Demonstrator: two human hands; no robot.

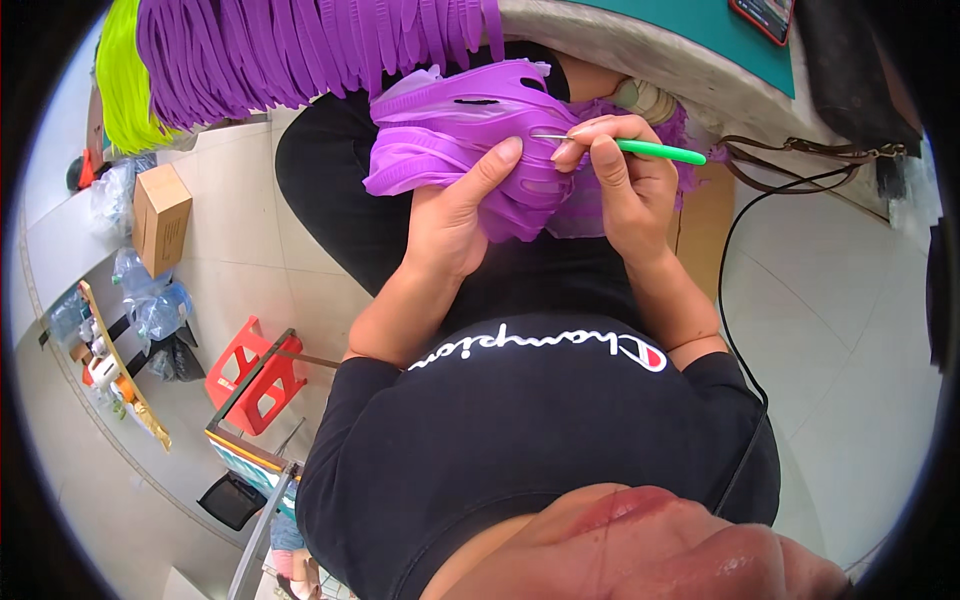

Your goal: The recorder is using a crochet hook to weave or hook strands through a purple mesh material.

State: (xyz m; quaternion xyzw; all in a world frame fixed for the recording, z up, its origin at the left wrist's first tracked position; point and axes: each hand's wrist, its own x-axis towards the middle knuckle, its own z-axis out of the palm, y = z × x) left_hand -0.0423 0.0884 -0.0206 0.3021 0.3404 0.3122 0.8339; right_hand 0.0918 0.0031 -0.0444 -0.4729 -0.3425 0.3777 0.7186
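- A brown box (162,218) sits beside clear bags (112,205).
- Next is a red stool (226,376).
- Purple strips (300,50) bunch up top.
- The left hand (450,225) pinches a purple sheet (465,112) over the lap, thumb on top.
- The right hand (640,190), near the left, grips a green tool (662,152), its thin tip at the sheet.
- A phone (768,18) lies far right.

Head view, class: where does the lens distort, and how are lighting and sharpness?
In the head view, lines on the floor bow toward the dark rim; light is fairly even across the purple piece; the green-handled tool looks crisp, distant plastic bags softer.
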